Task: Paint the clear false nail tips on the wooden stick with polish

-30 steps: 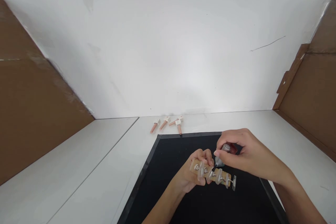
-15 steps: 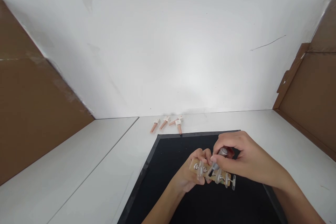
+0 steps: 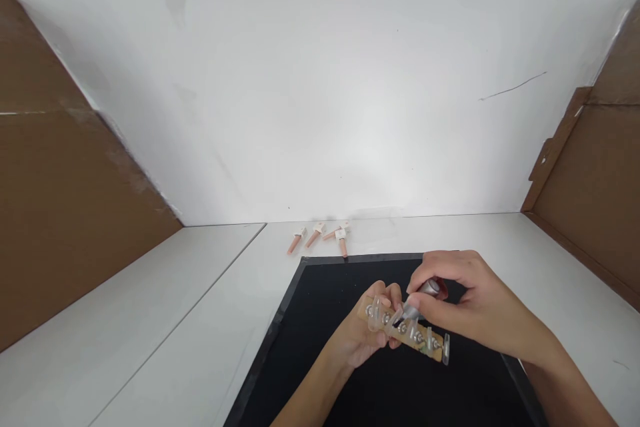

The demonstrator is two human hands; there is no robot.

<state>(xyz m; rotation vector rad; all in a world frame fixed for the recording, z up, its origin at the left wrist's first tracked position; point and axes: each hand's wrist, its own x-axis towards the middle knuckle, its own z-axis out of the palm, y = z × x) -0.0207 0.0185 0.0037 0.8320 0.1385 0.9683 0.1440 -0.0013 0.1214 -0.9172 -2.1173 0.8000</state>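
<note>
My left hand [image 3: 367,330] is closed around one end of a narrow wooden strip [image 3: 434,351]. Along the strip stand several clear false nail tips [image 3: 375,313], propped on small round silver mounts. My right hand [image 3: 457,283] pinches the silver-grey handle of a nail polish brush [image 3: 414,305], slanted down to the left. Its dark bristle end meets one of the clear tips near the middle of the strip, or sits just above it; which one, I cannot tell. Both hands are held over a black mat [image 3: 330,300].
Several small pieces with pinkish sticks and white blocky heads [image 3: 315,235] lie on the white table [image 3: 200,300] behind the mat. A white wall panel [image 3: 320,93] rises at the back. Brown cardboard sides stand at left [image 3: 65,180] and right [image 3: 595,180].
The wooden strip has turned slightly in my left hand, showing more of its top and the mounts. My right hand has shifted a little to the right with the brush.
</note>
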